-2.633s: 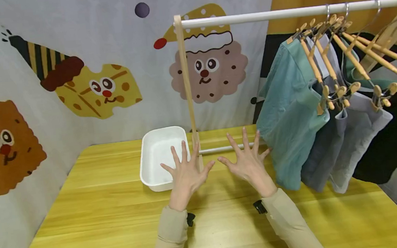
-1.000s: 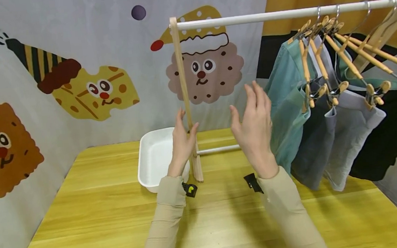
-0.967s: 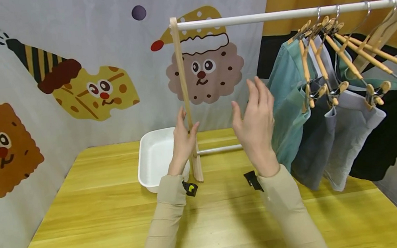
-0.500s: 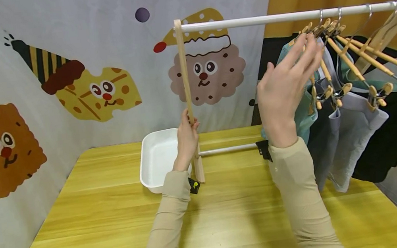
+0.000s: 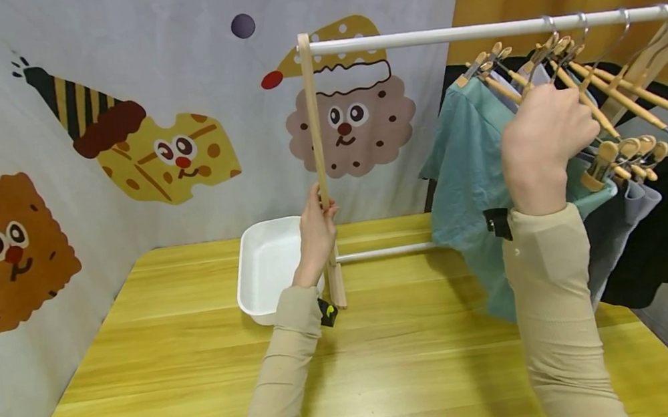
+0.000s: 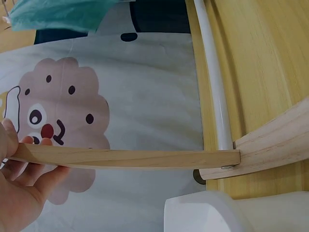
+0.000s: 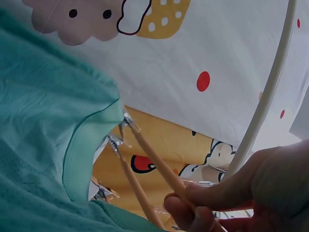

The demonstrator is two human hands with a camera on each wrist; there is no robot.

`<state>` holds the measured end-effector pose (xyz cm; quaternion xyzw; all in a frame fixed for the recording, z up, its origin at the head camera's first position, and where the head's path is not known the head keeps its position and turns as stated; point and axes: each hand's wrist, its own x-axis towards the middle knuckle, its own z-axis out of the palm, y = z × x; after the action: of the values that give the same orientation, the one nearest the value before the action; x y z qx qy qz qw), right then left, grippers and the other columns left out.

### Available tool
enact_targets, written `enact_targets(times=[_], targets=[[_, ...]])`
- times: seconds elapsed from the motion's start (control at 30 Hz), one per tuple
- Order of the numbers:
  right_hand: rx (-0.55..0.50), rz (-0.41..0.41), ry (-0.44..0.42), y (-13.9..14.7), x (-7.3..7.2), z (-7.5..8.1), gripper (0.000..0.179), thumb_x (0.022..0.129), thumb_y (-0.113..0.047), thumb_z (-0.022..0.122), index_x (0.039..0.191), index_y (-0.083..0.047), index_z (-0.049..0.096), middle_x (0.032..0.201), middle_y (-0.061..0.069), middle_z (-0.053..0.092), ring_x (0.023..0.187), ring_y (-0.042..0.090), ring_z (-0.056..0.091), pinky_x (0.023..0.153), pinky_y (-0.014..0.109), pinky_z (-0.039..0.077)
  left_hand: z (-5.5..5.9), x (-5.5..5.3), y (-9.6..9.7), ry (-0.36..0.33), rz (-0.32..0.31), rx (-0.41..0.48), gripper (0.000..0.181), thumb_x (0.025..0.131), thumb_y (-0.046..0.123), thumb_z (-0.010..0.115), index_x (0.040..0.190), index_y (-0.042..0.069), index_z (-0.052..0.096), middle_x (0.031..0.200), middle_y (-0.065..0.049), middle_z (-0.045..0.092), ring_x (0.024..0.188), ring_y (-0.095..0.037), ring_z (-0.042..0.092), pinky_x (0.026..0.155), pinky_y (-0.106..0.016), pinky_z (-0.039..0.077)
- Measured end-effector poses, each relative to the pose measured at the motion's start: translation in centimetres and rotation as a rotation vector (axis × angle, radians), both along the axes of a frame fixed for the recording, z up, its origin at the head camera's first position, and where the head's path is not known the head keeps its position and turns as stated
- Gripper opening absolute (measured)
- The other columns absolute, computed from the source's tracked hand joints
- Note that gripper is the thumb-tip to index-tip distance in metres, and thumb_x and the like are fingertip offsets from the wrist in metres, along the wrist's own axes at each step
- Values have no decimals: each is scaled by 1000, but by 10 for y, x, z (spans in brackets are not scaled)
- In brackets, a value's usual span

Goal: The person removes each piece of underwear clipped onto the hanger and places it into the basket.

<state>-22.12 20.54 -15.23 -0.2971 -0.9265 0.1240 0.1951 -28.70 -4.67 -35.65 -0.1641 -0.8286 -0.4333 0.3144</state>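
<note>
My left hand (image 5: 316, 237) grips the upright wooden post (image 5: 314, 123) of a clothes rack; in the left wrist view the fingers and thumb wrap the post (image 6: 135, 158). Over on the right, my right hand (image 5: 545, 148) holds a wooden clip hanger; in the right wrist view its thumb and fingers pinch the hanger's wooden bar (image 7: 157, 157). From that hanger's clips hangs a teal garment (image 5: 466, 169), probably a shirt. The hanger's hook is at the white rail (image 5: 390, 40). Part of the garment is hidden behind my right hand and sleeve.
More clip hangers (image 5: 631, 96) crowd the rail's right end, holding grey and black clothes (image 5: 653, 238). A white plastic basin (image 5: 255, 270) stands left of the post, behind my left forearm. A lower white bar (image 5: 386, 252) runs just above the wooden table (image 5: 176, 385).
Both hands were spread and apart from the rack. My left hand has taken hold of the post; my right hand has moved right and gripped the hanger, turning the teal garment.
</note>
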Motion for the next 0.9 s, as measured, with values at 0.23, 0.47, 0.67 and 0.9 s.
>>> enact_targets(times=[0.23, 0.47, 0.67, 0.9], targets=[[-19, -5, 33, 5, 2, -1, 38, 87, 0, 36, 116, 8, 58, 115, 29, 53, 100, 46, 55, 72, 55, 44, 0, 0, 0, -4, -2, 9, 46, 92, 2, 56, 134, 1, 39, 98, -20, 63, 94, -34, 66, 83, -45, 54], [29, -32, 94, 4, 5, 3, 19, 78, 4, 36, 82, 0, 54, 77, 12, 35, 65, 28, 39, 45, 37, 28, 0, -1, 0, 2, -5, 6, 45, 92, 2, 57, 134, 2, 39, 98, -20, 63, 93, -34, 65, 82, -45, 54], [70, -2, 181, -2, 9, 1, 21, 74, 8, 32, 69, -10, 41, 72, 9, 32, 62, 26, 36, 44, 37, 26, 1, 1, -1, 14, -4, 2, 44, 93, 5, 56, 133, 0, 40, 98, -21, 63, 93, -35, 65, 82, -46, 54], [124, 78, 298, -12, 16, -13, 22, 75, 8, 31, 75, -3, 51, 75, 17, 40, 65, 36, 42, 46, 45, 27, 0, 1, -1, 6, -3, 1, 45, 92, 3, 56, 134, 1, 39, 98, -21, 63, 93, -35, 65, 81, -46, 54]])
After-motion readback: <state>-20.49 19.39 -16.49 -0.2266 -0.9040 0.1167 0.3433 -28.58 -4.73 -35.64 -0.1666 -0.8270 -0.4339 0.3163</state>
